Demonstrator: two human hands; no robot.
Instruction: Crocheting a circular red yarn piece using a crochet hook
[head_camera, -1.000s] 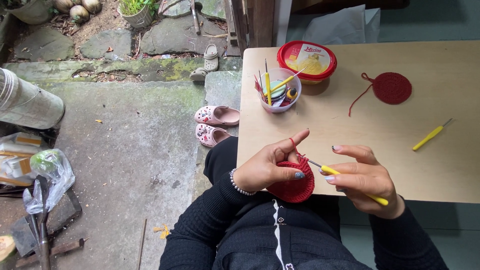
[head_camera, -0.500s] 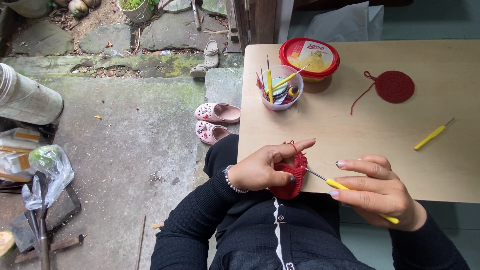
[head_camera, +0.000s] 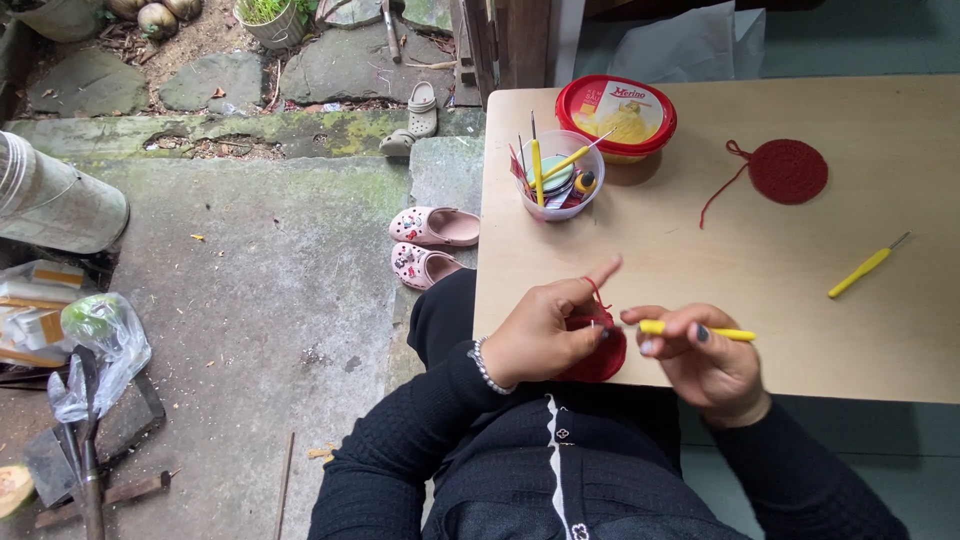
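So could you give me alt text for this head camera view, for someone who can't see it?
Seen from above, a person's left hand holds a red crochet piece while the right hand works a yellow crochet hook into it at the edge of a wooden table. On the table: a cup of tools, a red-lidded tub, a finished red circle.

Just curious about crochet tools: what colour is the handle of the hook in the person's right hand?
Yellow; the crochet hook in the right hand shows clearly in the head view.

right hand (head_camera: 703, 358) nearer, hook (head_camera: 690, 329) levelled
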